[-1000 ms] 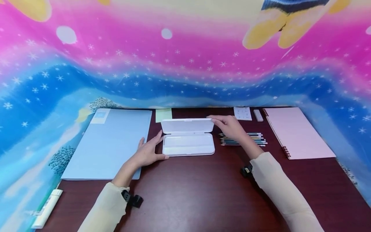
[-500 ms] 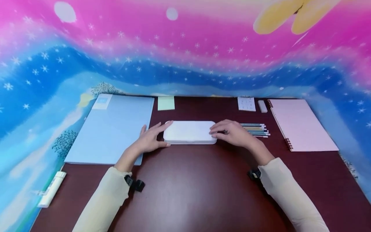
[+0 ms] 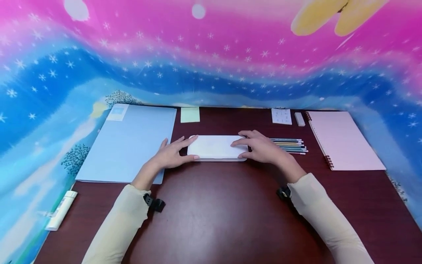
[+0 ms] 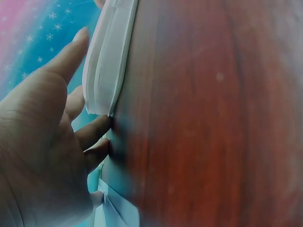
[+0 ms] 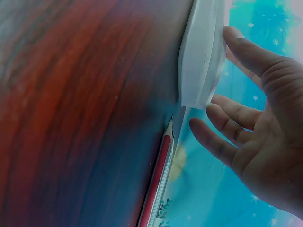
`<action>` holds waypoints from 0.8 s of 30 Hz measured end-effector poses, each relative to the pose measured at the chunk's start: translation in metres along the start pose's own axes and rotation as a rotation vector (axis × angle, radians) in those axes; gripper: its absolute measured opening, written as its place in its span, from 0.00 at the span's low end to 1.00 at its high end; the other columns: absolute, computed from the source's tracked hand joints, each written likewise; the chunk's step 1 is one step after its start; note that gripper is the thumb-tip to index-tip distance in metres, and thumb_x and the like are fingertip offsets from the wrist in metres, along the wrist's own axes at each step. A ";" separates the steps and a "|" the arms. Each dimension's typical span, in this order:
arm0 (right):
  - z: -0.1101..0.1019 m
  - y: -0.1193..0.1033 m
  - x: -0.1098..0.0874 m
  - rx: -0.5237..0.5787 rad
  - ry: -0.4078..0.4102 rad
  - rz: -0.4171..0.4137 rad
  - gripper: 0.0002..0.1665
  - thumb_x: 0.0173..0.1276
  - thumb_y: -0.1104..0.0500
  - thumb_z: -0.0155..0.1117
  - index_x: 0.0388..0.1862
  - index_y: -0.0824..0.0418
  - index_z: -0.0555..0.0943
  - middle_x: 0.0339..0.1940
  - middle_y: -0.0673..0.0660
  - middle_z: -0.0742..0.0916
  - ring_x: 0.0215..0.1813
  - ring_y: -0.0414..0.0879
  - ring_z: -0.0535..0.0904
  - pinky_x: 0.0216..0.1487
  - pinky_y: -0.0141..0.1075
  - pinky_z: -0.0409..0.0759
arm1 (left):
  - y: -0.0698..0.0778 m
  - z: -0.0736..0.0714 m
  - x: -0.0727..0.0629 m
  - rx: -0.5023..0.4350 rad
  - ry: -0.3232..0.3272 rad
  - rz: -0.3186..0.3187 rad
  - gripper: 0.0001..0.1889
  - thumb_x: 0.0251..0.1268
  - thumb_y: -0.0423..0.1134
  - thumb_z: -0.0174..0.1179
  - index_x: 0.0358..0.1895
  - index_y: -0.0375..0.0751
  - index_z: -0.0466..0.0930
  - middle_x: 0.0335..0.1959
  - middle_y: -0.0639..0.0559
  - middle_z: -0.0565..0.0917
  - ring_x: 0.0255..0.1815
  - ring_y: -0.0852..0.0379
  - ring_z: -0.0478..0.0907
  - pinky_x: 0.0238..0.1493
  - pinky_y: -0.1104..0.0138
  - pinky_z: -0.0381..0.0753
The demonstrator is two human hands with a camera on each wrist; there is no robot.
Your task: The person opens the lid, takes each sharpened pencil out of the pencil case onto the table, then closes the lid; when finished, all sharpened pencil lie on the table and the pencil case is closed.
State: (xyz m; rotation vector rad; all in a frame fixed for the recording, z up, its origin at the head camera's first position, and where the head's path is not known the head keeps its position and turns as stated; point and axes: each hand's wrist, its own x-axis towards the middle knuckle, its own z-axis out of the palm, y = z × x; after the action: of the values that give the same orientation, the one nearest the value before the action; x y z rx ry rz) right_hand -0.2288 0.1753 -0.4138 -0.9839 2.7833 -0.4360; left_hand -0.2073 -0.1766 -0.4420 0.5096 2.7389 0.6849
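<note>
A white pencil case [image 3: 215, 147] lies closed on the dark table, between the two hands. At its left end, my left hand [image 3: 169, 154] spreads its fingers, with the thumb by the front edge and the index finger on the lid's back corner. My right hand [image 3: 263, 147] rests on the right end, its thumb at the front edge and fingers over the lid. Both wrist views show the fingers extended around the ends of the case. Several pencils [image 3: 291, 145] lie to the right, partly hidden by the right hand; a red one [image 5: 156, 179] shows in the right wrist view.
On the left is a blue folder [image 3: 128, 146] partly under the left hand. A green sticky note [image 3: 190, 114], a printed paper slip [image 3: 281, 116] and an eraser [image 3: 299, 119] lie along the back. A pink spiral notebook [image 3: 347, 141] is at right, a white tube [image 3: 62, 211] at left.
The case's raised lid has come down. My right hand has moved from the lid's upper edge down onto the closed case. The head view has also shifted.
</note>
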 end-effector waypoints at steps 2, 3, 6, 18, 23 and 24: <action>0.002 -0.002 0.000 -0.008 -0.009 0.003 0.27 0.66 0.45 0.72 0.65 0.39 0.81 0.75 0.59 0.75 0.73 0.58 0.69 0.69 0.56 0.73 | 0.001 0.001 -0.001 -0.005 0.001 -0.009 0.42 0.68 0.68 0.56 0.82 0.68 0.50 0.80 0.48 0.63 0.84 0.44 0.53 0.79 0.35 0.31; 0.003 -0.003 0.000 -0.013 -0.010 0.005 0.28 0.66 0.45 0.73 0.66 0.39 0.81 0.74 0.59 0.75 0.72 0.58 0.70 0.68 0.55 0.74 | 0.001 0.002 -0.002 -0.009 0.002 -0.010 0.42 0.68 0.67 0.56 0.82 0.68 0.51 0.80 0.47 0.64 0.84 0.44 0.54 0.79 0.34 0.31; 0.004 -0.004 -0.001 -0.012 -0.002 0.011 0.29 0.64 0.46 0.74 0.66 0.41 0.81 0.73 0.59 0.77 0.70 0.58 0.71 0.67 0.55 0.74 | 0.002 0.005 -0.002 -0.006 0.006 -0.015 0.41 0.69 0.67 0.57 0.81 0.68 0.51 0.80 0.47 0.64 0.83 0.44 0.54 0.79 0.34 0.32; 0.013 0.001 -0.004 -0.034 -0.033 0.033 0.31 0.65 0.47 0.74 0.68 0.40 0.80 0.73 0.59 0.76 0.72 0.59 0.70 0.68 0.57 0.74 | 0.010 0.013 0.002 0.073 -0.017 0.010 0.40 0.70 0.65 0.57 0.81 0.66 0.54 0.79 0.45 0.65 0.82 0.43 0.57 0.77 0.32 0.46; 0.010 0.004 -0.006 -0.038 -0.029 0.027 0.30 0.68 0.44 0.70 0.69 0.41 0.79 0.74 0.59 0.76 0.74 0.60 0.71 0.67 0.61 0.74 | 0.008 0.012 0.002 0.097 0.018 0.020 0.41 0.70 0.65 0.57 0.82 0.64 0.53 0.81 0.42 0.60 0.83 0.39 0.54 0.77 0.31 0.46; 0.008 0.006 -0.006 -0.035 -0.020 0.034 0.30 0.69 0.43 0.69 0.69 0.41 0.78 0.74 0.59 0.76 0.74 0.60 0.70 0.67 0.61 0.74 | 0.008 0.011 0.003 0.104 0.035 0.011 0.41 0.70 0.65 0.56 0.82 0.65 0.52 0.82 0.41 0.58 0.83 0.37 0.53 0.77 0.31 0.45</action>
State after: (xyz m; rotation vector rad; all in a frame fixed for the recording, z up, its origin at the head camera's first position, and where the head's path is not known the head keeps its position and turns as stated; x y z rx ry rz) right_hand -0.2256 0.1817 -0.4233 -0.9415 2.7941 -0.3720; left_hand -0.2037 -0.1646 -0.4479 0.5413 2.8176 0.5613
